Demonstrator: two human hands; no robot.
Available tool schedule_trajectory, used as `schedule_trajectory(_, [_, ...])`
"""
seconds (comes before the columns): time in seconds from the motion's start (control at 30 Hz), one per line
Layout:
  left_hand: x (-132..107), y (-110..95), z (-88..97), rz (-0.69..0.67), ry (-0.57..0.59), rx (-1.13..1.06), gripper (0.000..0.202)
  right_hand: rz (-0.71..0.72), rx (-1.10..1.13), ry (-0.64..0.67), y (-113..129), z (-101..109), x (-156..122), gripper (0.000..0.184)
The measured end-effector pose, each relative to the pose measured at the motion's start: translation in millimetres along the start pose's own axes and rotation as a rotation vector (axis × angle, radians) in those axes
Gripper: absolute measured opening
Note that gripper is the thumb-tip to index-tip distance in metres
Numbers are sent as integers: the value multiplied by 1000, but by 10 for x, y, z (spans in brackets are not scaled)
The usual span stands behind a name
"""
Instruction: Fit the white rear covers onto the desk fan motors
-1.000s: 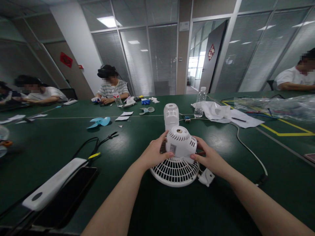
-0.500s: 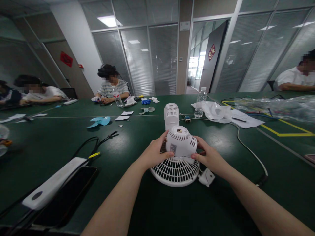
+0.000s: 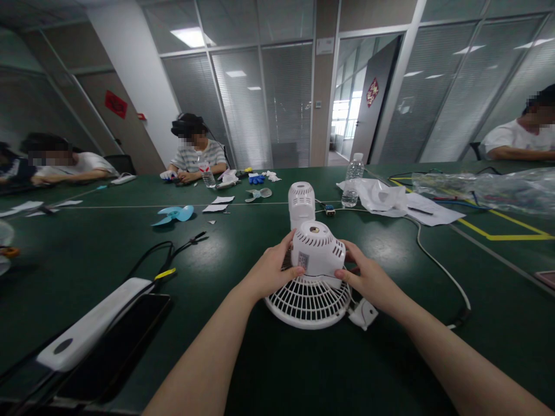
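Observation:
A white slotted fan motor housing (image 3: 319, 254) sits above a round white fan grille (image 3: 310, 309) that lies on the green table. My left hand (image 3: 277, 268) grips the housing's left side, its thumb across the lower front. On the opposite side my right hand (image 3: 362, 274) holds it with the thumb at the lower edge. Some of my fingers are hidden behind the housing. Just behind stands another white slotted fan part (image 3: 302, 202). Close to my right hand, a white block with a hole (image 3: 363, 314) rests beside the grille.
A white power strip (image 3: 95, 323) and a dark phone (image 3: 119, 346) lie at the left. Farther back are a blue fan blade (image 3: 173, 215), a grey fan blade (image 3: 259, 195) and a water bottle (image 3: 353, 179). A white cable (image 3: 437, 263) curves on the right. Several people sit around the table.
Both hands keep their hold on the motor housing, which looks almost unmoved. The whole view has shifted very slightly.

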State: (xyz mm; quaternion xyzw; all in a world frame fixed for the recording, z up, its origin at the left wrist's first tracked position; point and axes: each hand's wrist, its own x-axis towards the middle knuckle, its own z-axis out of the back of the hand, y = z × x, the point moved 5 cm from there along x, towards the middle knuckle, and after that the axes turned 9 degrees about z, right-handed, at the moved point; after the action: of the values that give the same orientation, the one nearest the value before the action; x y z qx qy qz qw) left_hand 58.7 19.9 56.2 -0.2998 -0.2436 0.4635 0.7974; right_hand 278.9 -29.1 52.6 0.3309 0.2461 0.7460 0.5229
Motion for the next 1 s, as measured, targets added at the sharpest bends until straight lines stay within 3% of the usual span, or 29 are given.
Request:
schedule_trajectory(0.33, [-11,-28,2,-6,3,16,84,56,-35,7,-10,-2,1,62])
schedule_trajectory(0.8, [-5,-17,10,54,25,-38,94,-9,102,60,0,44,-4,62])
schedule_trajectory(1.0, [-23,-105,25,2,71,-50,73,21,152,116,1,64,-17,64])
